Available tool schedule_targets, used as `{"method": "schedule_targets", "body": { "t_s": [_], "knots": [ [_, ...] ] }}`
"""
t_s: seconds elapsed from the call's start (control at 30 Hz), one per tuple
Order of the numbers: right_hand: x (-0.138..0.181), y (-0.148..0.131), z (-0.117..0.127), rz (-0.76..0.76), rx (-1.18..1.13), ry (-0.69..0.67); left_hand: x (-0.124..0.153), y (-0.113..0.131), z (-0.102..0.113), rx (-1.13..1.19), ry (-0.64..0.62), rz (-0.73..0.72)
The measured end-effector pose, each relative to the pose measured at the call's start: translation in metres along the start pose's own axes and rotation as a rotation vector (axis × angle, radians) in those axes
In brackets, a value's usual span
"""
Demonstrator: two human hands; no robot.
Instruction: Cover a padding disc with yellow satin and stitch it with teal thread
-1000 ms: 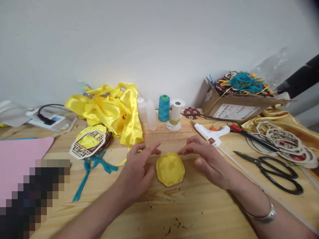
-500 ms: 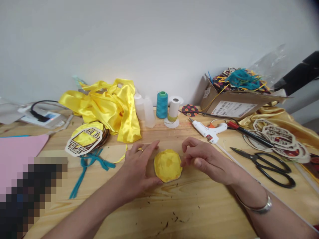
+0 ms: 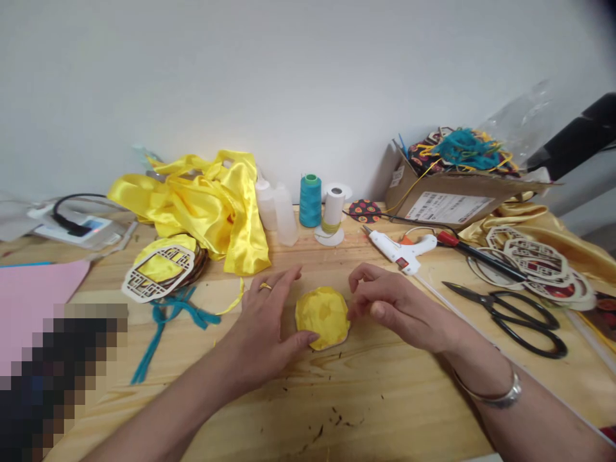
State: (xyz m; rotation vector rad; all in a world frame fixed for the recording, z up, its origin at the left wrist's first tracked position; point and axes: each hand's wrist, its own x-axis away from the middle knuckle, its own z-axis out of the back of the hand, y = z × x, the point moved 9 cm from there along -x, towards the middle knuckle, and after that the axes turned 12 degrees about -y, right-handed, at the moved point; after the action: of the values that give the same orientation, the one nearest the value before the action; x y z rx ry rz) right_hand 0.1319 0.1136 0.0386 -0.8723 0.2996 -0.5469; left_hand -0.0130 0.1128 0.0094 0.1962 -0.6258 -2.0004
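Observation:
A small round pad covered in yellow fabric (image 3: 323,316) lies flat on the wooden table between my hands. My left hand (image 3: 269,317) is spread on its left side, with the thumb tip resting on the pad's lower left edge and the other fingers stretched forward, apart from it. At the pad's right edge is my right hand (image 3: 389,305), its fingers curled and the fingertips close to or touching the rim. Whether those fingertips pinch anything cannot be made out.
Yellow satin (image 3: 197,205), plastic bottles (image 3: 287,218), a teal thread spool (image 3: 310,202) and a filled cardboard box (image 3: 433,192) line the back. Right are a glue gun (image 3: 399,250), black scissors (image 3: 505,311) and wooden frames (image 3: 539,263). Left are stacked frames (image 3: 158,269) and teal cord (image 3: 163,327).
My left thumb has moved from beside the pad onto its lower left edge. My right hand stays nearly as it was. The whole view has shifted slightly.

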Motion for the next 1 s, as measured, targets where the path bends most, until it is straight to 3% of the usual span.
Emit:
{"method": "schedule_targets", "body": {
  "t_s": [0.27,0.47,0.67,1.0],
  "knots": [
    [-0.002,0.002,-0.004,-0.015,0.041,-0.058,-0.003,-0.001,-0.007,-0.084,-0.049,0.032],
    [0.0,-0.004,0.0,0.012,-0.074,0.003,0.001,-0.002,0.001,-0.025,0.04,0.016],
    [-0.006,-0.016,-0.02,0.086,-0.096,-0.128,0.002,0.007,-0.006,-0.065,-0.024,0.002],
    [-0.008,-0.018,-0.032,0.093,-0.044,-0.21,0.003,0.015,-0.019,-0.071,-0.063,-0.055]
  ]
}}
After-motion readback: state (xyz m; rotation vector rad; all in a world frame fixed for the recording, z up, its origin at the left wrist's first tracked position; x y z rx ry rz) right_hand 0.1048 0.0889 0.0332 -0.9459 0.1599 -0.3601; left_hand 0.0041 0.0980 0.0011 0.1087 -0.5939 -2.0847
